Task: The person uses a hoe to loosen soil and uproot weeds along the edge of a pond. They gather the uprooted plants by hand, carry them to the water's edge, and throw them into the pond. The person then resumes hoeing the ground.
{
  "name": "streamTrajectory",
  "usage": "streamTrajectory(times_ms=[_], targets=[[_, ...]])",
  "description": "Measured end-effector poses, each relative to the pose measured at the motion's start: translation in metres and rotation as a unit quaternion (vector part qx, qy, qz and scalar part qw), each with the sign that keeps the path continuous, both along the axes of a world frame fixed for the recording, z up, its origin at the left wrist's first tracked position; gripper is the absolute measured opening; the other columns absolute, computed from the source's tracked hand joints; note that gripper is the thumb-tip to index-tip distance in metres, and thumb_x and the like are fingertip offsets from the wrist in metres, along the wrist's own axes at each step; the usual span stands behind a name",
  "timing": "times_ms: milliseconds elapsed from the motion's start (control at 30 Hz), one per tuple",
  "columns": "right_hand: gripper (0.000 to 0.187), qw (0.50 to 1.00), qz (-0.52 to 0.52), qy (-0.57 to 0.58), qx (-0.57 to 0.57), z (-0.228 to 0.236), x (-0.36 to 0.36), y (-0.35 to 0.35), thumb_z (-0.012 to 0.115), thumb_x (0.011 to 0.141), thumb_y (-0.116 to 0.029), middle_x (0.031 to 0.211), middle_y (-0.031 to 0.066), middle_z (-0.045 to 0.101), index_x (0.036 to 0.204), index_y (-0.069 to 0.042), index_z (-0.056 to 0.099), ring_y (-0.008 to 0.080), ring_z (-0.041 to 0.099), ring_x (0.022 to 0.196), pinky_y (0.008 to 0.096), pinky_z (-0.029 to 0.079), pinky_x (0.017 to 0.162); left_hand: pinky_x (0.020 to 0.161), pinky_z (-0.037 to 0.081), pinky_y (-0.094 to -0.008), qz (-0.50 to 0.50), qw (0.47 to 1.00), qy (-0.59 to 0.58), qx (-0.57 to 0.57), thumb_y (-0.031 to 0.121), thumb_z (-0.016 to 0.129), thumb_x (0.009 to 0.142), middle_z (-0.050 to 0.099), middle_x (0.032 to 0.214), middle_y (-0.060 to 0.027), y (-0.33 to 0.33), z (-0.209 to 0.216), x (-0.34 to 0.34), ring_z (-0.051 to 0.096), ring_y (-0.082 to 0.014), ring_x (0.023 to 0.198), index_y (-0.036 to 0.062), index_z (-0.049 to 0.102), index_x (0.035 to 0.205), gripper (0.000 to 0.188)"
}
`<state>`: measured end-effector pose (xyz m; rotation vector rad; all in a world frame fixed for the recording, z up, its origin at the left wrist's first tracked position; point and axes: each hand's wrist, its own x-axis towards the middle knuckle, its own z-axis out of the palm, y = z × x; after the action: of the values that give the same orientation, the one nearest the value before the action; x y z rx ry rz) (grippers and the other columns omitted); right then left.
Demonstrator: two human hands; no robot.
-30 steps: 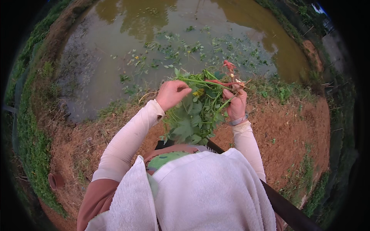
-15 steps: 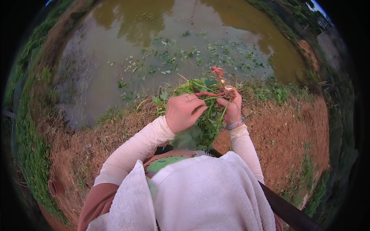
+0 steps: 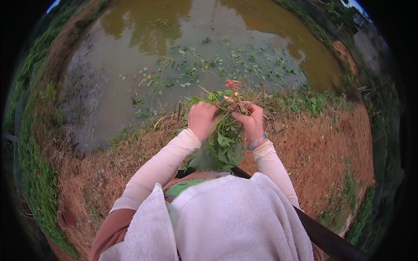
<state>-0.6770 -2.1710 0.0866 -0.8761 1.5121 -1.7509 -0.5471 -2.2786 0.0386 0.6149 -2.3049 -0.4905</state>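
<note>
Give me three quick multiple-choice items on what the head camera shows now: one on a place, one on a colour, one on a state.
1. Where is the bunch of leafy stems held?
A. In front of the chest, above the bank at the pond's edge
B. Flat on the red soil
C. Floating in the water

2. What colour is the cloth draped over the person's front?
A. Blue
B. White
C. Black

3. How do the hands stand?
A. Both closed on the bunch
B. Only the right hand grips it
C. Both open and empty

Answers: 1 A, the bunch hangs between the raised hands with the pond just beyond. 2 B, the cloth is plainly white. 3 A, the left hand and the right hand both wrap the stems near the top.
</note>
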Motion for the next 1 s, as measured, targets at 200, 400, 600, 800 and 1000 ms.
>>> streamTrajectory(times_ms=[200,400,600,800,1000], targets=[[0.008,0.983,-0.163,-0.072,-0.033,-0.015,-0.07,0.027,0.062,0.071,0.0,0.062,0.0004,0.051,0.077,0.0,0.057,0.0088,0.044,0.053,0.0225,0.033,0.05,0.059,0.044,-0.0355,0.19,0.961,0.025,0.201,0.035,0.059,0.075,0.061,0.066,-0.0106,-0.117,-0.016,0.074,0.06,-0.0266,0.063,0.0089,0.065,0.084,0.028],[0.007,0.958,-0.232,-0.12,-0.118,-0.014,-0.103,0.044,0.062,0.075,0.0,0.059,0.0013,0.047,0.075,0.001,0.055,0.0104,0.042,0.052,0.0231,0.034,0.049,0.04,0.036,-0.0231,0.306,0.845,0.233,0.372,0.023,0.062,0.081,0.054,0.057,-0.0025,-0.22,-0.053,0.208,0.048,-0.0085,0.044,0.003,0.058,0.079,0.02],[0.011,0.91,-0.39,-0.093,-0.105,-0.007,-0.132,0.067,0.066,0.074,-0.005,0.058,0.0012,0.048,0.076,-0.003,0.055,0.0101,0.044,0.049,0.0224,0.034,0.044,0.037,0.041,-0.0216,0.484,0.705,0.354,0.378,0.022,0.053,0.086,0.059,0.063,-0.0065,-0.249,-0.068,0.382,0.054,-0.0119,0.046,0.0013,0.055,0.082,0.022],[0.013,0.939,-0.333,-0.069,-0.046,-0.03,-0.096,0.044,0.067,0.073,-0.009,0.061,-0.0012,0.052,0.081,-0.005,0.058,0.0062,0.045,0.049,0.0197,0.03,0.041,0.058,0.045,-0.0413,0.536,0.827,-0.099,0.139,0.03,0.052,0.084,0.06,0.071,-0.0202,-0.191,-0.121,0.4,0.06,-0.035,0.067,-0.0033,0.054,0.087,0.034],[0.011,0.948,-0.3,-0.106,0.01,-0.043,-0.079,0.041,0.065,0.074,-0.006,0.063,-0.0016,0.053,0.082,-0.004,0.058,0.0052,0.045,0.05,0.0181,0.028,0.039,0.059,0.041,-0.0372,0.472,0.82,-0.224,0.233,0.024,0.048,0.083,0.058,0.068,-0.0129,-0.096,-0.166,0.378,0.057,-0.0231,0.062,0.004,0.059,0.086,0.023]])
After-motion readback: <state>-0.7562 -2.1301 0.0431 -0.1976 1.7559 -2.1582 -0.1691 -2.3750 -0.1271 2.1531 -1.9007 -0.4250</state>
